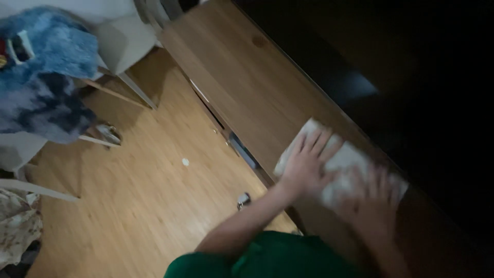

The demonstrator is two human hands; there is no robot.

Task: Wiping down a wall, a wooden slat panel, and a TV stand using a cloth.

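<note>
Pale cloth [342, 172] is pressed flat against the table's [242, 77] near edge by left hand [306, 164] and right hand [373, 206], fingers spread wide.

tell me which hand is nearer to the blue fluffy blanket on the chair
Left. The left hand presses the left part of the pale cloth on the wooden cabinet top, on the side toward the blue blanket; the right hand lies farther right.

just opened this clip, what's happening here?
A person leans over a wooden cabinet top with both hands flat on a pale cloth. The left hand presses its near end, the right hand its far end, fingers spread. The picture is blurred and dim. Behind, a blue fluffy throw hangs over a white chair.
</note>
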